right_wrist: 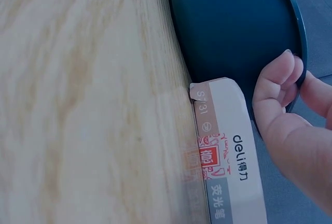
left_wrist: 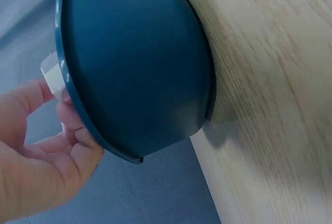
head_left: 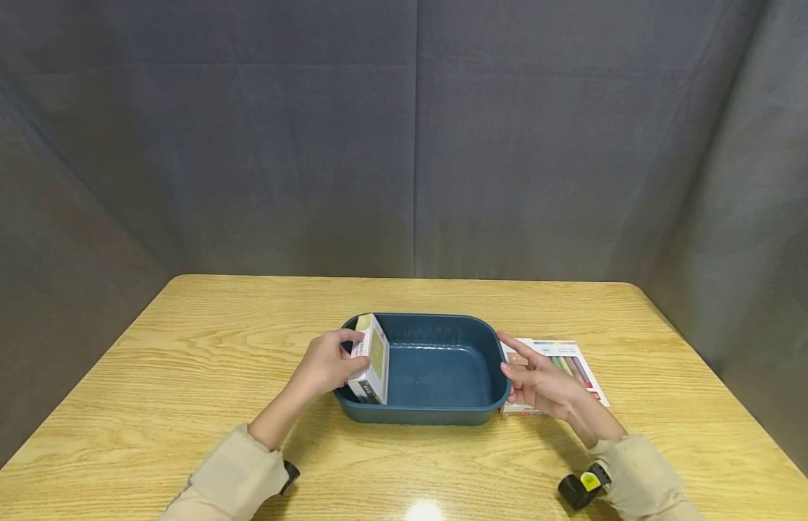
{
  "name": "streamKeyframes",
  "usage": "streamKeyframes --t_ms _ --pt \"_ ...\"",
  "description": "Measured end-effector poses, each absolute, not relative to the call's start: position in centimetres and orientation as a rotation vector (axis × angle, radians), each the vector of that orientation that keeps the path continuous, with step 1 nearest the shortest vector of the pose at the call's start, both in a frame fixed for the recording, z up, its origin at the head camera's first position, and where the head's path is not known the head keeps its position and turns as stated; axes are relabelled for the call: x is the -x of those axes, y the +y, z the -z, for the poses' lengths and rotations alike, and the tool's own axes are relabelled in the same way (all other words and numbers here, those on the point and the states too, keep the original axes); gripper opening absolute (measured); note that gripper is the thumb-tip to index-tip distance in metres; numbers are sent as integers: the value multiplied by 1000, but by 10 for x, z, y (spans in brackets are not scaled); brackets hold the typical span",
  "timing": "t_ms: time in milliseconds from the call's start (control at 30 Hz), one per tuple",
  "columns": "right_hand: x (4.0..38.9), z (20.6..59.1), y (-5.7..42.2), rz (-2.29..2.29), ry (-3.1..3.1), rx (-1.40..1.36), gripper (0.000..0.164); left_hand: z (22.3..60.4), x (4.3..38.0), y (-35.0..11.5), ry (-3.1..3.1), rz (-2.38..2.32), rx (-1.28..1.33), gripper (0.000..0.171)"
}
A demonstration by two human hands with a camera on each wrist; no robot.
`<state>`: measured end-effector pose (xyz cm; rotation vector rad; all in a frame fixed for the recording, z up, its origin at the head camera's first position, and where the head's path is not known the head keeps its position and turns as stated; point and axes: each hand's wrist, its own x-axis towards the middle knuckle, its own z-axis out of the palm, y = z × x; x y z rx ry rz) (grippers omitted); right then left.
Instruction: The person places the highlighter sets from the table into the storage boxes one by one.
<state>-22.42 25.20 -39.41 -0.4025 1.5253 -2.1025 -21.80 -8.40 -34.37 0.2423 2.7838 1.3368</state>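
Note:
A dark blue plastic basin [head_left: 436, 416] sits on the wooden table. At its left end my left hand [head_left: 329, 362] grips a white and green carton [head_left: 379, 358] between thumb and fingers, and the carton stands tilted inside the basin. In the left wrist view only a corner of the carton [left_wrist: 53, 79] shows past the rim. My right hand [head_left: 544, 383] holds the basin's right rim, fingers curled against the outer wall in the right wrist view. Under that hand, right beside the basin, lies a flat box of highlighters [head_left: 589, 373], its printed side [right_wrist: 233, 151] facing the right wrist camera.
The light wooden table [head_left: 150, 391] extends around the basin. Grey cloth [head_left: 300, 166] hangs behind the table and along both sides. A black wrist strap with a yellow tag [head_left: 590, 481] is on the right sleeve.

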Motion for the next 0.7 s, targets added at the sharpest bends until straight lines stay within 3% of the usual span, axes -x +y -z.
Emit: streamKeyframes --t_ms 700 --pt "224 394 252 2109 1515 389 66 342 219 -80 2896 -1155 -381 39"
